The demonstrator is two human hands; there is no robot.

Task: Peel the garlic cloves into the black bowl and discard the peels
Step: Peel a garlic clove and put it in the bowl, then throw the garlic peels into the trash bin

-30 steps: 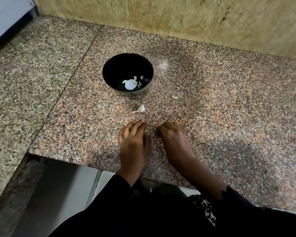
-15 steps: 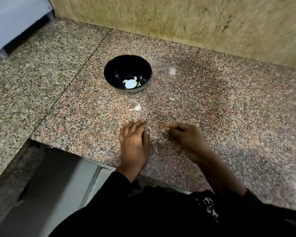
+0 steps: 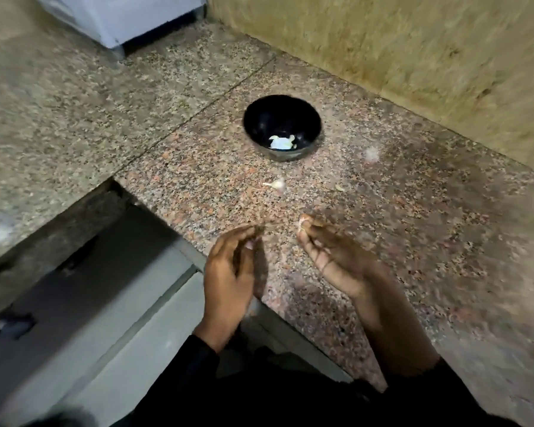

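Note:
The black bowl stands on the granite counter and holds white garlic pieces. An unpeeled garlic clove lies on the counter just in front of the bowl, and a small scrap lies to its right. My right hand hovers above the counter's front part, its fingertips pinching a small pale garlic clove. My left hand is raised beside it near the counter edge, with its fingers relaxed and nothing in them. The view is blurred.
A tiled wall runs behind the bowl. A white appliance sits at the top left. The counter ends in a step down to a lower grey surface at the lower left.
Both hands have lifted off the counter. My right hand has picked up the small pale clove and turned its palm upward. My left hand has turned onto its edge. The view has shifted left.

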